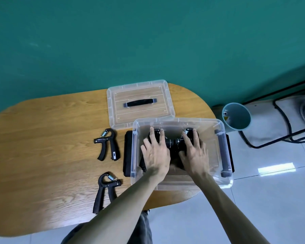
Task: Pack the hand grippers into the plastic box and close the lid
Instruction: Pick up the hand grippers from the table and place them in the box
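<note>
Far left on the wooden surface (42, 138): two black hand grippers, one further (107, 144), one nearer (105, 191). Beyond, clear lid (141, 103) lying flat, off. Open plastic box (181, 184) at right edge. Inside: left hand (156, 153), fingers spread flat over black hand grippers (173, 144); right hand (195, 154), fingers likewise splayed, pressing down. Teal bin (236, 116) on floor.

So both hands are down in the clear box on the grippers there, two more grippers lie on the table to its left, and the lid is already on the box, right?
Not quite: the lid is not on the plastic box; the head view shows it lying flat on the table behind the box. The rest holds: the left hand and right hand are in the box on grippers, and two more, one and another, lie to its left.
</note>
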Demonstrator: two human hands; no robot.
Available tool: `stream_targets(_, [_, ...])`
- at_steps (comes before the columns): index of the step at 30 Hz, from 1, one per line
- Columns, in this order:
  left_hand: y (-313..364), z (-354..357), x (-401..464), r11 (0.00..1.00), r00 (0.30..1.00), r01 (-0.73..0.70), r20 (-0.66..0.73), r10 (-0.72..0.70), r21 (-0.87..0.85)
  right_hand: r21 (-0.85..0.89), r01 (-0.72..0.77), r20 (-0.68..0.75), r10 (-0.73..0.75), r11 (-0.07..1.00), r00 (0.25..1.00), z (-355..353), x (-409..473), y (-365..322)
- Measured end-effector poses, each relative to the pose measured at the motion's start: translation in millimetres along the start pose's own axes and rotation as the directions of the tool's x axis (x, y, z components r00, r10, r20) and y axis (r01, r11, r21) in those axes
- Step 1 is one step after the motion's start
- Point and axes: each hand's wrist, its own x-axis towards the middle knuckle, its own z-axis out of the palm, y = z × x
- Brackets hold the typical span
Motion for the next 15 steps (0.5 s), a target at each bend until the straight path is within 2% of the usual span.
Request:
stream_targets(5, [-8.8, -6.5, -5.8, 0.998, 0.999, -0.047, 0.005, 0.047, -0.034, -0.064, -0.04, -0.066, 0.036, 0.997, 0.997, -6.9, -3.6, -7.7])
stream_targets(10, [-35.1, -20.8, -19.7, 0.945, 0.954, -0.276, -0.166, 0.248, -0.174, 0.055, -0.058, -0.244, 0.07, 0.997, 0.967, -23.8, 5.2, -42.6])
stream_targets(13, [-44.4, -34.1, -23.8, 0.917, 0.947, -0.264, -0.263, 0.187, -0.3, 0.064, 0.028, -0.281, -0.009, 0.998, 0.96, -32.5, 14.7, -75.8])
stream_targets(15, [-57.0, -40.6, -26.8, 0.916, 0.95, -0.234, -0.277, 0.143, -0.327, 0.073, 0.085, -0.302, -0.059, 0.994, 0.952, -34.8, 16.7, -100.1])
